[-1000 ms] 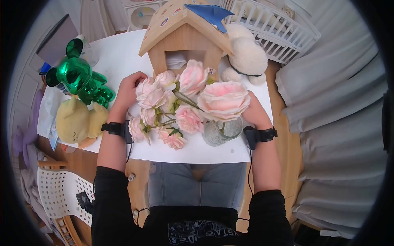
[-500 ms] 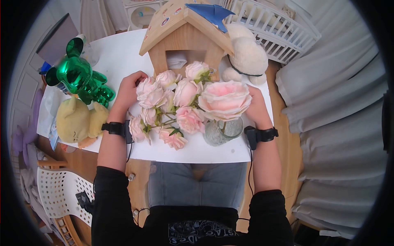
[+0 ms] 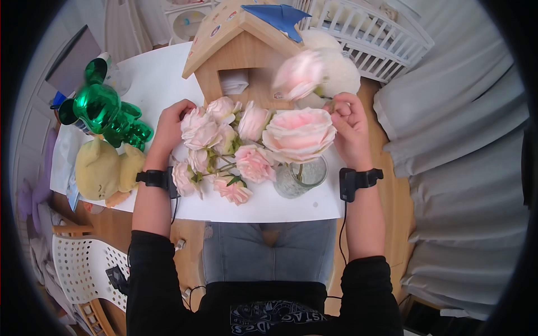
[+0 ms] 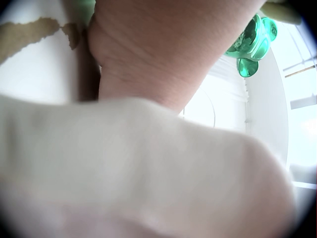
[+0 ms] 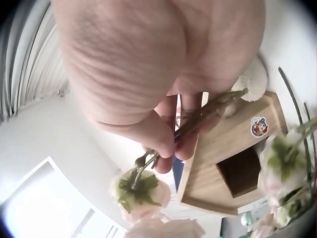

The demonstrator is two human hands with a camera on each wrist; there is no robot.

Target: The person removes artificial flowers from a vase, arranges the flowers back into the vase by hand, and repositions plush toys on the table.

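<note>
Pink petals blur in mid-air as a held rose (image 3: 300, 75) is lifted by a person's right hand (image 3: 350, 126), thumb and fingers pinching its green stem, at the right of a white tabletop (image 3: 246, 213). The left hand (image 3: 176, 117) rests at the left edge of a cluster of roses (image 3: 202, 131); petals hide its fingertips, and whether it grips a stem cannot be told. Nearer, a large rose (image 3: 300, 134) fans out above a clear glass vase (image 3: 301, 180), covering part of its mouth just left of the right hand. On the far side stands a wooden house (image 3: 246, 53), topped by a blue object (image 3: 280, 17), with a white plush toy (image 3: 341, 75) to its right; the held rose partly screens both. A shiny green figure (image 3: 101, 109) and a yellow plush (image 3: 98, 171) sit at the left. Half a second earlier, the right hand was partly hidden behind the large rose and the held rose sat before the house's opening; now both are farther out and to the right, while the left hand has barely moved.
</note>
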